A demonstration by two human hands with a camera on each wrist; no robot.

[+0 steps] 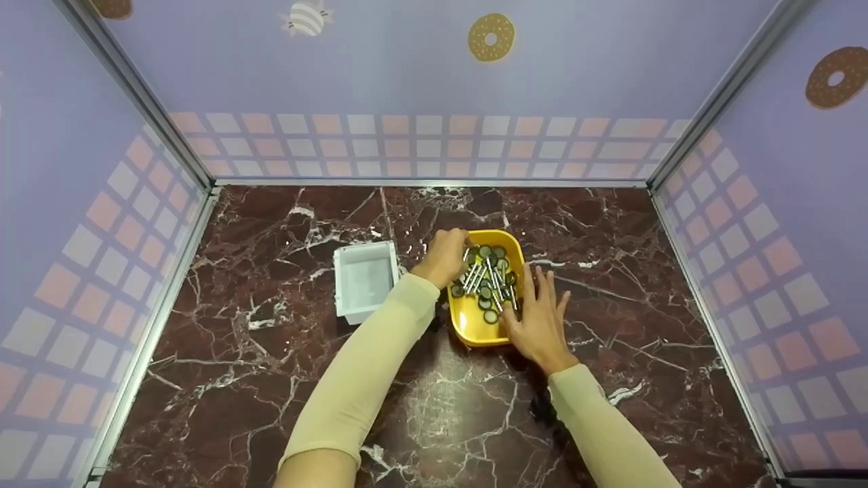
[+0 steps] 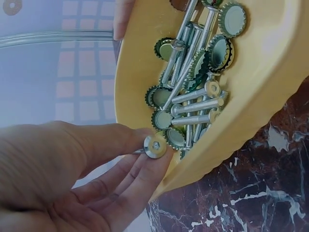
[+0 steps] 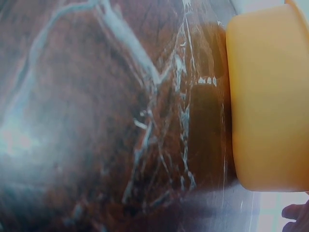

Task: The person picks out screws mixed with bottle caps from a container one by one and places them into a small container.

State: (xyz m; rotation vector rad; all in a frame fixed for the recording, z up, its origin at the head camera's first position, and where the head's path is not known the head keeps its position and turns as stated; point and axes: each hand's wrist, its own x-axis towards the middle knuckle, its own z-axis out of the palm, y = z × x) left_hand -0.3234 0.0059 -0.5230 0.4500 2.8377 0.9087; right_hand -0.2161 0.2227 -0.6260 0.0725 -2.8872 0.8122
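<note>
A yellow plastic bin [image 1: 475, 329] holds a mix of silver bolts [image 1: 478, 274] and bottle caps [image 1: 491, 316]. At the bin's far left side, my left hand [image 1: 444, 257] pinches one bolt [image 2: 155, 146] between thumb and fingers, its round socket head facing the left wrist camera. My right hand [image 1: 540, 322] rests against the bin's right rim with fingers spread and fairly straight, the thumb at the rim's inner side. The right wrist view takes in mostly the bin's outer wall [image 3: 270, 101].
Left of the yellow bin stands a smaller white plastic box [image 1: 366, 274], partly behind my left forearm. The dark red marbled tabletop [image 1: 434, 407] is bounded by patterned panels [image 1: 434, 81] at the back and both sides.
</note>
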